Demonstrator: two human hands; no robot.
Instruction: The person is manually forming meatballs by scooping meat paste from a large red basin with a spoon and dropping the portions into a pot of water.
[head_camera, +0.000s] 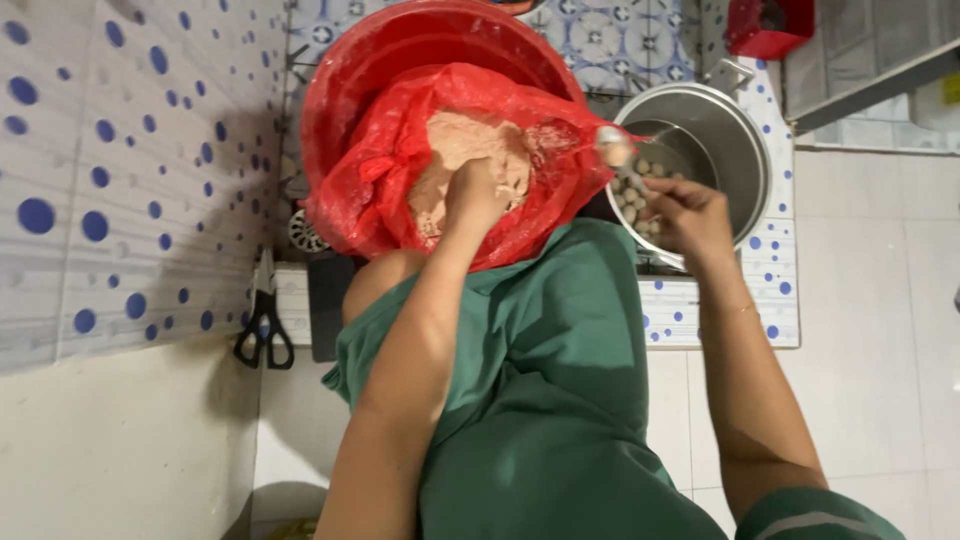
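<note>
One red plastic basin (345, 70) stood at the top of the view, lined with one red plastic bag (380, 190) that held a single mass of pale pinkish-brown paste (470, 140). Just to the right of the basin sat one round metal pot (735, 150), with many small pale balls (640, 185) lying inside it, too many and too crowded to count. One pair of black-handled scissors (264, 325) hung against the blue-dotted tiled wall (120, 180), below and to the left of the basin.

Two bare arms reached up from the green garment (560, 400) toward the basin and the pot. The left forearm ran straight up into the bag, with the wrist bent forward. The right forearm angled out to the pot beside the basin.

The left hand (472, 195) was curled into a loose fist, pressed into the paste inside the bag, fingers buried in it. The right hand (688, 212) was pinched closed on the handle of one metal spoon (612, 147), whose bowl carried a lump of paste above the pot's left rim, between the basin and the pot.
</note>
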